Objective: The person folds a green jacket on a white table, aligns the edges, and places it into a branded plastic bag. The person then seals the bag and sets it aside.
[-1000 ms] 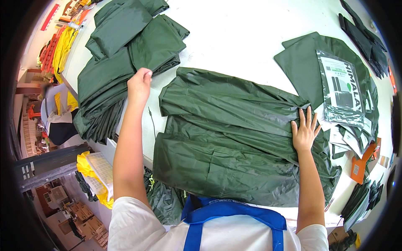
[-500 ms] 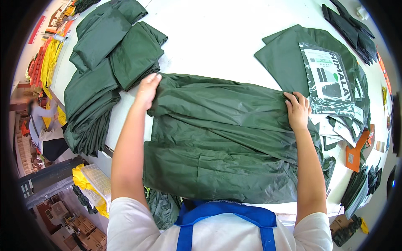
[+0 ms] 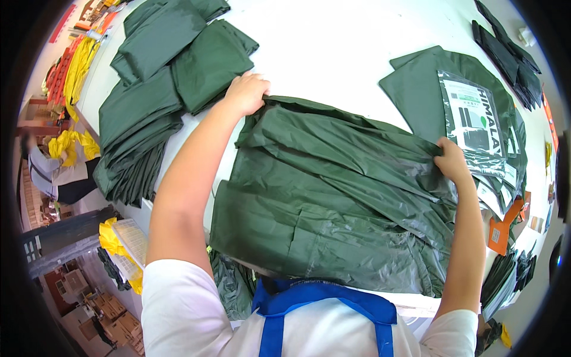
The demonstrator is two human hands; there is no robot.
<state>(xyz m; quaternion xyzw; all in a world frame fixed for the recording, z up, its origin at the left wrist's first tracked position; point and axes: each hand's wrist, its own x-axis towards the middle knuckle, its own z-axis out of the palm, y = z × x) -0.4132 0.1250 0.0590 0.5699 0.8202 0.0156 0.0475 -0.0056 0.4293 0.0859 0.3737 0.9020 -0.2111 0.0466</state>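
Note:
A crumpled dark green waterproof garment [image 3: 333, 208] is spread before me across the white table, its near part reaching the table edge. My left hand [image 3: 247, 94] is closed on its far left corner, beside a stack of folded green garments [image 3: 143, 107]. With closed fingers, my right hand [image 3: 453, 160] grips the far right edge. Between both hands the far edge is drawn out in loose folds. Just past my right hand lies a clear plastic bag with a printed insert [image 3: 476, 122], resting on flat green pieces [image 3: 410, 89].
The white table [image 3: 321, 35] extends away. Black folded pieces [image 3: 505, 56] lie far right; an orange piece [image 3: 502, 229] is by the right edge. Yellow and orange garments [image 3: 77, 71] are at far left. A person [image 3: 50, 169] with yellow fabric stands beyond the left side.
Both hands have moved with the garment's far edge: the left farther away and rightward, the right rightward and slightly nearer. The far edge now slants down to the right.

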